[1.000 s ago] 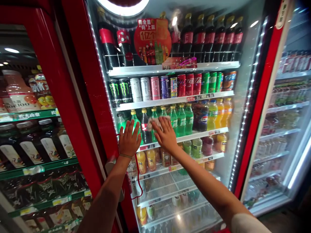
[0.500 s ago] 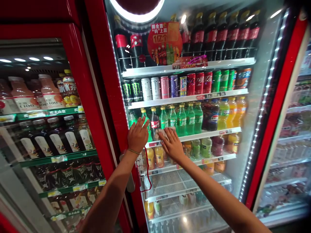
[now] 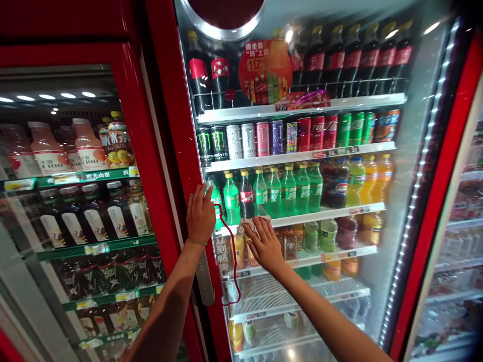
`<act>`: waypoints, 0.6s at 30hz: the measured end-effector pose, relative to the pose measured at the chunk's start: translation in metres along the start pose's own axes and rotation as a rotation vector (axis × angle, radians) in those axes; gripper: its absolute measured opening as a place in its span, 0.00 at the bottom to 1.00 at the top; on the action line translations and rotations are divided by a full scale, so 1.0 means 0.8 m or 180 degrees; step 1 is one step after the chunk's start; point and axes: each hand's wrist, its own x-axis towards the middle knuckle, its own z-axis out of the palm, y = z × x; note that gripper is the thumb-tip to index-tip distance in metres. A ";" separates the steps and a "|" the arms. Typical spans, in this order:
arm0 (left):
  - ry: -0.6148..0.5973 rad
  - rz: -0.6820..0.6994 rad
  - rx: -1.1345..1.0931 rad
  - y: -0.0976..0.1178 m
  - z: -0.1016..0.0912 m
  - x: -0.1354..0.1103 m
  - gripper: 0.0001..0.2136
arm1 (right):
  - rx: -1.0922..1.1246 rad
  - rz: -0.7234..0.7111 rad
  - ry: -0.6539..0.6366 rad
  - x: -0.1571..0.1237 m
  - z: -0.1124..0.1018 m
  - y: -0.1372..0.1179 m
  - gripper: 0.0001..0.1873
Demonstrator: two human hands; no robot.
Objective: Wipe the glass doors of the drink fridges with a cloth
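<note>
My right grip [image 3: 264, 246] is open, fingers spread, pressing a pale cloth [image 3: 257, 223] against the cooler's glass door [image 3: 177, 130]. Left grip [image 3: 199, 213] open, palm flat on the glass, holding nothing. Green soda bottles [image 3: 289, 191] stand behind.

Cans [image 3: 264, 138] above bottles [image 3: 289, 191] (all behind glass [image 3: 418, 125])

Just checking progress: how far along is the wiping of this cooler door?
Nothing clearly looks finished: no wiped patch shows. In hand: the right hand presses a pale cloth to the glass, the left hand flat nearby. Probably left: the glass lower down, over the wire shelf.
</note>
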 end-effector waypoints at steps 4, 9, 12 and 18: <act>0.0252 -0.0235 0.0021 -0.003 -0.001 0.002 0.23 | 0.0061 -0.0146 -0.0005 0.126 -0.008 0.032 0.40; 0.0219 -0.0375 -0.0081 -0.007 -0.003 -0.001 0.23 | 0.0244 0.0180 0.0117 0.219 -0.011 0.047 0.40; 0.0167 -0.0433 -0.0109 -0.007 -0.004 -0.005 0.24 | 0.0284 -0.0054 -0.0104 0.135 -0.006 0.008 0.42; 0.0012 -0.0376 -0.0077 -0.008 -0.007 -0.012 0.27 | 0.0234 -0.0598 -0.0277 0.054 0.005 -0.025 0.37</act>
